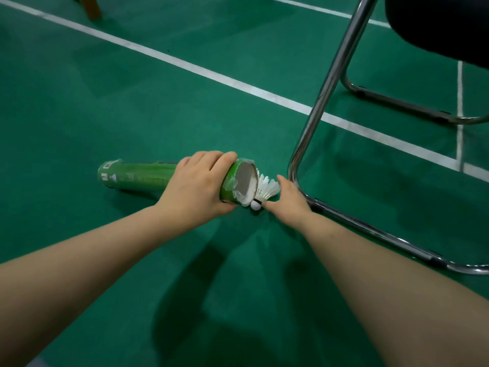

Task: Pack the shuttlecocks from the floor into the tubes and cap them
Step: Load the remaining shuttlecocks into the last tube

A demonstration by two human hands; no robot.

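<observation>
My left hand is wrapped around a green shuttlecock tube near its open end, and the tube lies nearly level just above the green floor. Its open mouth faces right and shows a pale grey inside. A white feather shuttlecock lies on the floor right at that mouth, cork end toward me. My right hand pinches the shuttlecock from the right side, fingers on the feathers and near the cork. No cap is in sight.
A chrome chair frame stands just right of my right hand, its base rail running along the floor toward me. The dark seat is at top right. White court lines cross the floor. A wooden leg shows at top left.
</observation>
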